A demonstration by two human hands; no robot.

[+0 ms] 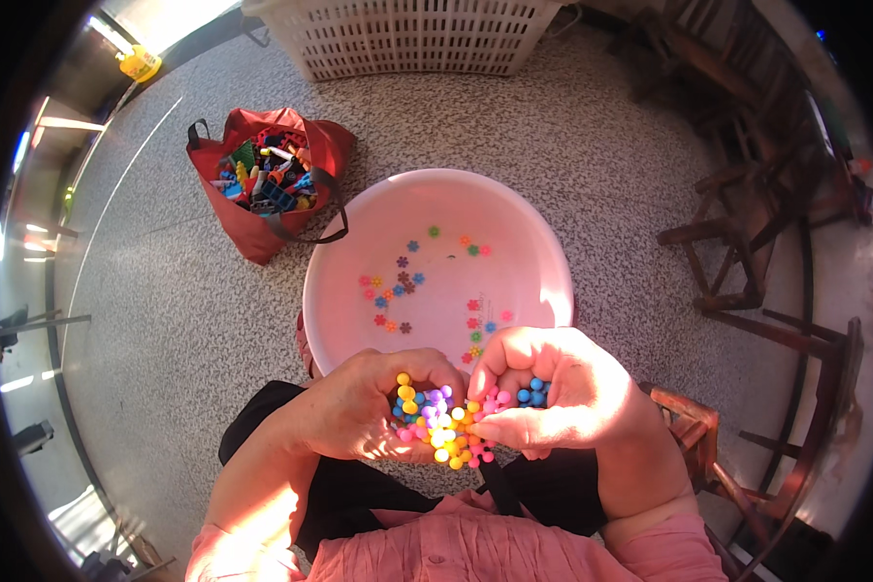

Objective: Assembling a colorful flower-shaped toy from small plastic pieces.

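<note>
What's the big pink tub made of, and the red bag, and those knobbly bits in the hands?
Pink tub: probably plastic, smooth and slightly shiny; its thin wall looks seamless.
Red bag: seems to be fabric, mostly matt; it creases and sags, but which fabric is unclear.
Knobbly bits: likely plastic, smooth; they have rounded knobs and bright colours. Hard or bendy, I can't tell.

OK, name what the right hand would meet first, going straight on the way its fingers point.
The right hand would likely meet the yellow ball-ended pieces first; it seems nearly against them, though depth is unclear. The left hand lies just beyond.
</note>
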